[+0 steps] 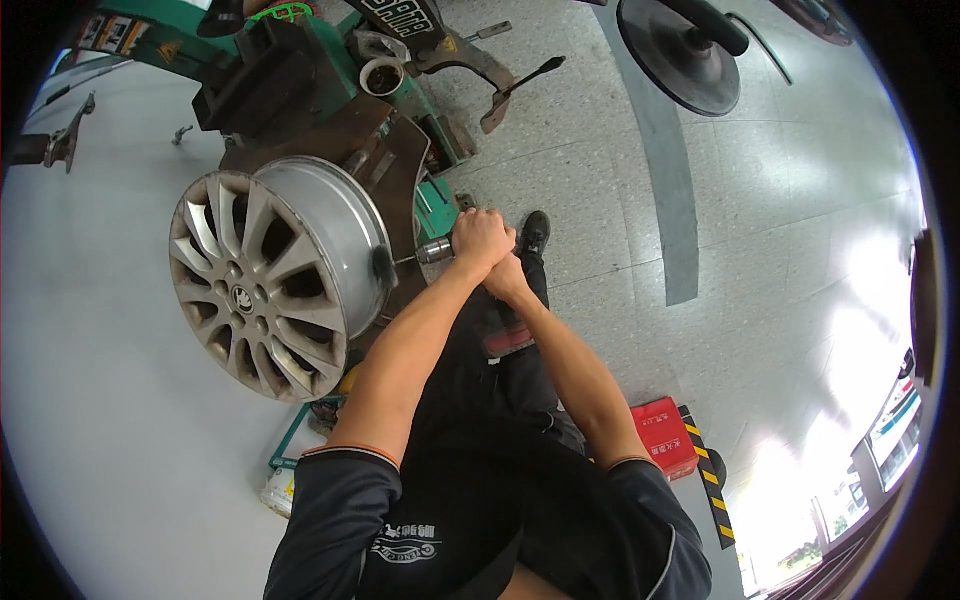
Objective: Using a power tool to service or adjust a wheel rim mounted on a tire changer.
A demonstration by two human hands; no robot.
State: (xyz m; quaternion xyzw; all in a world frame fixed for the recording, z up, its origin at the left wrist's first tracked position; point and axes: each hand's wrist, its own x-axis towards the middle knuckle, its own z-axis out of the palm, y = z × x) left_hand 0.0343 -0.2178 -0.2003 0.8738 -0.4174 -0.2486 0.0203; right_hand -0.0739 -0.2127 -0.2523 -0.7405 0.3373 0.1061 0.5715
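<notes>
A cordless drill is gripped in both of my hands, its metal chuck pointing left. My left hand wraps over the back of the drill body. Just below it, my right hand is closed around the grip. A red and black battery base shows beneath the hands. From the chuck a thin bit reaches to the barrel of a silver alloy wheel, close to a dark patch; whether the tip touches is too small to tell. The wheel carries no tyre and stands on edge, its spoked face turned left.
Behind the wheel stands a green and dark machine with a white cup of dark material. A black round-based stand is at the far right. A red box lies beside a yellow-black striped strip on the right.
</notes>
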